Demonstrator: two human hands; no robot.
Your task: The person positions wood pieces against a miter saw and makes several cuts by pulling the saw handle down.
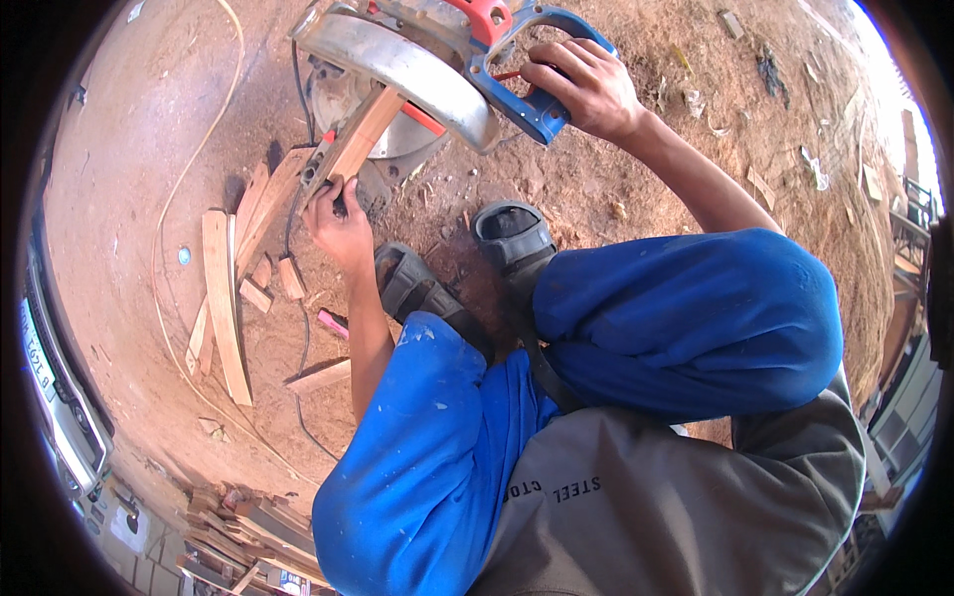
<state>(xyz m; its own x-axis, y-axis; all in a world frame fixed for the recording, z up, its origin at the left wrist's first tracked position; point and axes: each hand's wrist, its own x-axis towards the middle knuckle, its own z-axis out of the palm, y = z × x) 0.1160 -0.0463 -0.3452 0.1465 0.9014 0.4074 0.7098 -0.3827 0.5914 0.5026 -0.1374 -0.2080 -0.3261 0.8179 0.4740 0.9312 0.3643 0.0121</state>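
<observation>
A miter saw (402, 72) with a rounded silver blade guard stands on the dirt ground in front of my feet. My right hand (594, 91) is wrapped round its blue handle (540, 117). Under the guard lies a short wooden strip (366, 131), set along the saw's fence. My left hand (343, 223) grips the near end of this strip, thumb and fingers closed at the fence's end. The guard hides the strip's far end, and whether the blade touches the wood cannot be seen.
Left of the saw lie loose wooden strips (225, 298) and small offcuts (255, 295). A black cable (303, 348) and a pale cord (184, 179) cross the ground. My sandalled feet (512, 233) are close to the saw. Stacked timber (263, 531) and a parked vehicle (75, 427) are at lower left.
</observation>
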